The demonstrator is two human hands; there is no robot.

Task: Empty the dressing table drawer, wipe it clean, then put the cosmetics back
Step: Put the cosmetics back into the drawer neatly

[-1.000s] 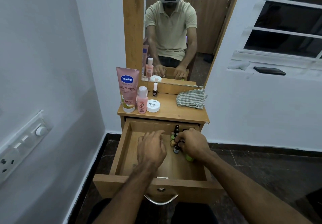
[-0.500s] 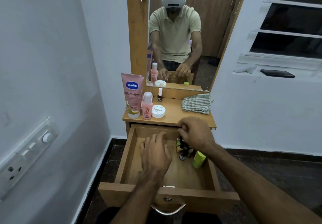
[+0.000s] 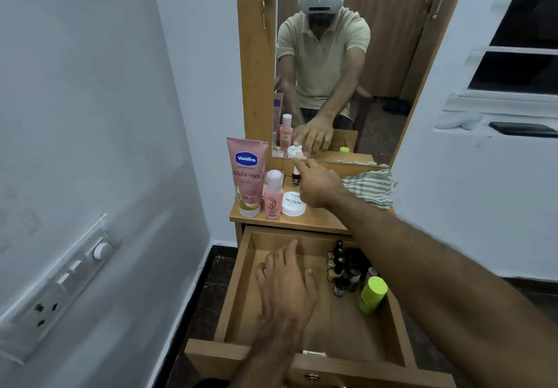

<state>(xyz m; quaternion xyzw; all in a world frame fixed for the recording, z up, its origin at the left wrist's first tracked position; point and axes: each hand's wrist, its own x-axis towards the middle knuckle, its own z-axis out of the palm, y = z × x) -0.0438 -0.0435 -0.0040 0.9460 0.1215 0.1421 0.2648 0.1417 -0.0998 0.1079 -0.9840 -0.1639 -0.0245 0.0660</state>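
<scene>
The wooden drawer point(image 3: 237, 285) is pulled open. My left hand point(image 3: 287, 285) rests flat on its bare floor, fingers apart and holding nothing. A cluster of small dark bottles point(image 3: 344, 270) and a lime-green capped tube point(image 3: 373, 295) stand in the drawer's right side. My right hand point(image 3: 320, 185) reaches over the table top point(image 3: 320, 221) to the mirror's foot. Its fingertips pinch the top of a small dark nail polish bottle point(image 3: 296, 178) standing there. The bottle's cap is hidden by the fingers.
On the table top's left stand a pink Vaseline tube point(image 3: 247, 176), a pink bottle point(image 3: 273, 196) and a white nail polish remover jar point(image 3: 293, 204). A striped cloth point(image 3: 371, 187) lies at the right. A wall with a switchboard point(image 3: 60, 282) is close on the left.
My right hand left the bottles in the drawer, rose with its fingers closed and reached to the back of the table top. My left hand stayed in the drawer.
</scene>
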